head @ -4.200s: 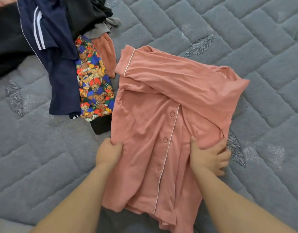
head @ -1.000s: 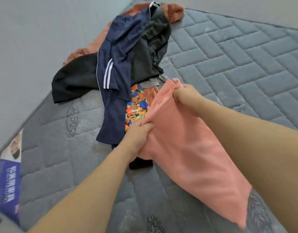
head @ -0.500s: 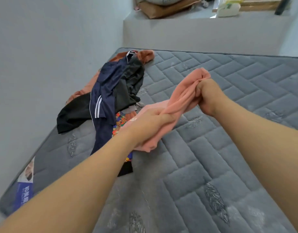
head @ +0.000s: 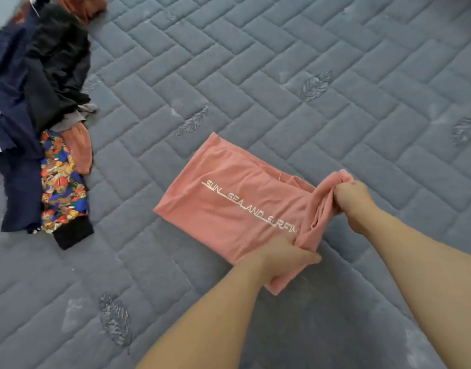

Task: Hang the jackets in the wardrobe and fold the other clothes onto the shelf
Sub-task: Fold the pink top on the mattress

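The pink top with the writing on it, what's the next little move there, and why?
Probably fold the gathered end over onto the flat part. The pink top lies spread on the mattress, but its near end is bunched up where the left hand and right hand each grip it, so it is not yet a neat fold.

One pink garment, two hands, one heap of clothes (pieces too tangled to count), one mattress.

We see both hands, left hand & right hand, gripping the pink shirt on the grey mattress; clothes pile lies well apart, top left.
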Motion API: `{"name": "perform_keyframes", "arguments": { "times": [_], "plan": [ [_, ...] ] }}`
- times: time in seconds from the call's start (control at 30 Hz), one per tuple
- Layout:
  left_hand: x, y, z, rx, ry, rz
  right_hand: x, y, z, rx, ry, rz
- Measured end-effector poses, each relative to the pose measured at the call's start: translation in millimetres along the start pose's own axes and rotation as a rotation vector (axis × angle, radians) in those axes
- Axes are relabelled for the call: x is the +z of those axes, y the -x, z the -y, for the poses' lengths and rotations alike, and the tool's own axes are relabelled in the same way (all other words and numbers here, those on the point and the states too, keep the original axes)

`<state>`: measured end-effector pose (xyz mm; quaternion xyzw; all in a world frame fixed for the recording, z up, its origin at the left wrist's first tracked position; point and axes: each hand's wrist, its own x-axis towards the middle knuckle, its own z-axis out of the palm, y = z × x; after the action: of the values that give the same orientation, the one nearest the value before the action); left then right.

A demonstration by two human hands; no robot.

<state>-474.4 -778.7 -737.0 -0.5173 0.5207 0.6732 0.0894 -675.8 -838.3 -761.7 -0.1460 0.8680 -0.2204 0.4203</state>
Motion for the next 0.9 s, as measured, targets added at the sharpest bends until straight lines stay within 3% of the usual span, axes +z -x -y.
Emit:
{"name": "perform_keyframes", "arguments": {
  "times": [0.13,0.3,0.5,0.63,0.77,0.9],
  "plan": [
    [-57,-5,12,-0.016,-0.021,-0.117,24,8,25,-0.229,0.063,0.193],
    [-160,-7,51,0.027,-0.086,-0.546,101,18,100,-0.541,0.35,0.297],
    [-224,-54,117,-0.084,-0.375,-1.151,234,-5,149,-0.895,0.634,0.063],
    [-225,-100,140,-0.438,-0.348,-1.226,283,-43,130,-0.773,0.739,-0.075],
    [-213,-122,154,-0.356,-0.34,-1.436,304,-58,111,-0.901,0.74,-0.32],
    [-213,-128,160,-0.313,-0.315,-1.463,309,-67,122,-0.922,0.721,-0.355]
  ]
}}
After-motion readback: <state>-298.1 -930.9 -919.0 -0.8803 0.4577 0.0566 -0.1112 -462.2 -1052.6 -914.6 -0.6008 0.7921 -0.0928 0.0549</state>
